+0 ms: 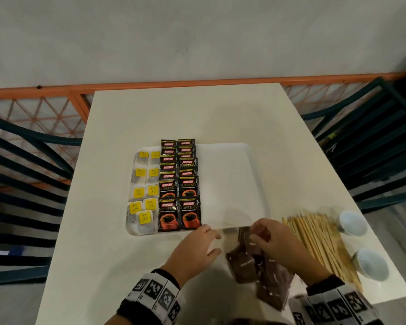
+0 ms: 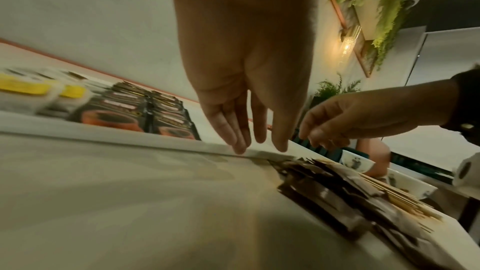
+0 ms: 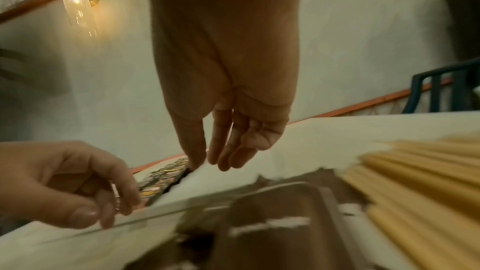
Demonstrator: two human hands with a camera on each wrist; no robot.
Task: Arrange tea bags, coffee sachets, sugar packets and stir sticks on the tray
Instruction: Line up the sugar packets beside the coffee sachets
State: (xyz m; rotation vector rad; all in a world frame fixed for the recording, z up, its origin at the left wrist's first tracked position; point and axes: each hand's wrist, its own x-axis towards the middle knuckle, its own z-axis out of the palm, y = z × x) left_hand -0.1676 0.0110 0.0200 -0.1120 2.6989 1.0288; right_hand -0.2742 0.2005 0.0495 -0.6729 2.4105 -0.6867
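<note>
A white tray (image 1: pixel 232 179) lies mid-table. Yellow-tagged tea bags (image 1: pixel 142 191) fill its left strip, and two columns of black coffee sachets (image 1: pixel 178 186) stand beside them; its right half is bare. Brown sugar packets (image 1: pixel 246 266) lie heaped in front of the tray, with wooden stir sticks (image 1: pixel 319 240) fanned out to their right. My left hand (image 1: pixel 213 242) touches the tray's near rim (image 2: pixel 130 139) with nearly straight fingers (image 2: pixel 259 143). Over the sugar heap (image 3: pixel 272 223) hovers my right hand (image 1: pixel 256 233), fingers (image 3: pixel 221 163) hanging down with nothing seen between them.
Two small white cups (image 1: pixel 352 222) (image 1: pixel 370 263) stand at the table's right edge beyond the sticks. Dark slatted chairs (image 1: pixel 373 146) flank the table on both sides. An orange railing (image 1: pixel 56 92) and a wall run behind.
</note>
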